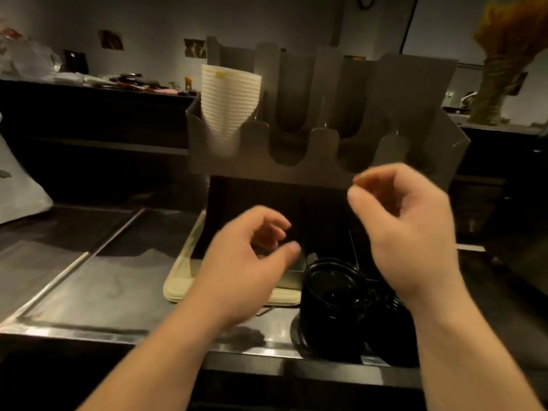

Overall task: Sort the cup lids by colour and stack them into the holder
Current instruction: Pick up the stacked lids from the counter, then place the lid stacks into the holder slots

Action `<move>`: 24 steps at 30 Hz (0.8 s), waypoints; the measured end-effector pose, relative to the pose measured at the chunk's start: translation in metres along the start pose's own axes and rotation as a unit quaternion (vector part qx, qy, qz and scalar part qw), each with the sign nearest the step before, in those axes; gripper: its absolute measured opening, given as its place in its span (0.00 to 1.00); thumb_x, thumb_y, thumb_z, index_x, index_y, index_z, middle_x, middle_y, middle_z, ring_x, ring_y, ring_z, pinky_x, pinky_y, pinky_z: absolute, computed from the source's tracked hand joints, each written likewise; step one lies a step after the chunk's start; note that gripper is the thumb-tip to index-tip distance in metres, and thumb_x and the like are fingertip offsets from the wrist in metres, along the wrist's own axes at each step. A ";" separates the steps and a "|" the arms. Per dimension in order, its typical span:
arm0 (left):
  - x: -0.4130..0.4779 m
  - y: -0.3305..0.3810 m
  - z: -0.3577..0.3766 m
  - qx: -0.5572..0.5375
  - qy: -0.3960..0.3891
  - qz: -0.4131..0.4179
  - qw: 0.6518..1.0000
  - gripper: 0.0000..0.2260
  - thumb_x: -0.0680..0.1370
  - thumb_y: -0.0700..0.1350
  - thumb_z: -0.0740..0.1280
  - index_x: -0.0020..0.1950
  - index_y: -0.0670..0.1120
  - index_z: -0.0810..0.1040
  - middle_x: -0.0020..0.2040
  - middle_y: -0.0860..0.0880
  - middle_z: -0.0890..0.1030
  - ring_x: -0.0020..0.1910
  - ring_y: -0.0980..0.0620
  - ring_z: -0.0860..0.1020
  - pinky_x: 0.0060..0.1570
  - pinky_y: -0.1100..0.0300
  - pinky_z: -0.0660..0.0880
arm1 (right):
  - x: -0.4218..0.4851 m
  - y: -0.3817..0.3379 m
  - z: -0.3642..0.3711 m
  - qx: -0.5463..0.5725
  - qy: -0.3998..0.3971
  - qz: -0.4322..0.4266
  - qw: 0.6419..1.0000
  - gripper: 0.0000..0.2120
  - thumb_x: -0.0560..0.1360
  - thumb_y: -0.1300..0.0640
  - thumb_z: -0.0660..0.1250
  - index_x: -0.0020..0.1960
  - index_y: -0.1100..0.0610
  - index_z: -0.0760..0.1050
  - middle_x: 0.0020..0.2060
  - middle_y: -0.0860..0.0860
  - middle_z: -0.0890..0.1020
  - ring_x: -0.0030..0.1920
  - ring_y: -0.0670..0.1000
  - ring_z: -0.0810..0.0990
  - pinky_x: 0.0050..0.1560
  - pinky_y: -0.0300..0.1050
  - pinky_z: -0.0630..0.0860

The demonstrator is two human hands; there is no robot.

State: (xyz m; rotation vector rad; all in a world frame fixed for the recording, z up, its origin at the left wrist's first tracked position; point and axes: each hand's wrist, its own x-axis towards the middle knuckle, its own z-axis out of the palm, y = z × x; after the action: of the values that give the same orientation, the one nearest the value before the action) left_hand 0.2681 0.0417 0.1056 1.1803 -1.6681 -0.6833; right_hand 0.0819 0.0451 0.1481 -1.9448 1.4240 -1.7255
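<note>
A grey lid holder point(415, 93) with three U-shaped slots stands at the back of the counter. A stack of white lids point(229, 96) fills its left slot; the middle and right slots look bare. A stack of black lids point(332, 298) lies on its side on the counter near the front edge, with more black lids point(388, 324) beside it on the right. My left hand point(246, 262) hovers just left of the black stack, fingers loosely curled, holding nothing. My right hand point(406, 229) is raised in front of the holder's right slot, fingers loosely curled and empty.
A cream tray point(181, 280) lies under a dark box point(255, 197) below the holder. The steel counter point(89, 280) stretches to the left. A white bag point(17, 185) sits at far left, a cluttered shelf point(89, 81) behind, and a yellow dried bouquet point(504, 54) at the right.
</note>
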 end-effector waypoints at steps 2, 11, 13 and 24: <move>-0.016 -0.018 0.032 -0.006 -0.072 -0.061 0.995 0.19 0.75 0.49 0.74 0.62 0.62 0.73 0.57 0.62 0.77 0.57 0.65 0.75 0.58 0.61 0.76 | -0.035 0.027 -0.002 -0.015 -0.007 0.093 0.996 0.07 0.77 0.56 0.71 0.53 0.46 0.78 0.44 0.40 0.81 0.49 0.37 0.79 0.45 0.31 0.77; -0.039 -0.037 0.085 -0.140 -0.135 -0.197 0.961 0.33 0.74 0.47 0.76 0.65 0.70 0.60 0.54 0.69 0.69 0.49 0.68 0.71 0.42 0.76 0.72 | -0.086 0.039 -0.005 -0.001 -0.069 0.293 0.953 0.38 0.77 0.54 0.72 0.79 0.43 0.55 0.77 0.43 0.64 0.75 0.47 0.65 0.72 0.49 0.66; -0.040 -0.036 0.089 -0.153 -0.118 -0.193 0.962 0.37 0.73 0.47 0.77 0.69 0.69 0.56 0.55 0.70 0.66 0.50 0.69 0.69 0.47 0.74 0.74 | -0.085 0.032 -0.001 -0.018 -0.099 0.281 0.955 0.40 0.76 0.52 0.72 0.80 0.42 0.52 0.78 0.41 0.62 0.77 0.46 0.62 0.73 0.49 0.64; -0.043 -0.039 0.096 -0.144 -0.068 -0.172 0.972 0.32 0.76 0.44 0.74 0.65 0.69 0.58 0.66 0.60 0.68 0.51 0.65 0.70 0.38 0.74 0.70 | -0.099 0.056 0.011 0.045 -0.120 0.351 0.927 0.41 0.71 0.55 0.78 0.76 0.41 0.58 0.67 0.42 0.74 0.67 0.47 0.74 0.66 0.50 0.76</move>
State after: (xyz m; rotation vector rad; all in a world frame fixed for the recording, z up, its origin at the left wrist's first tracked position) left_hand 0.1992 0.0596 0.0186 1.2418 -1.4226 -1.2035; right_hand 0.0748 0.0830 0.0410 -1.2902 1.6304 -1.1520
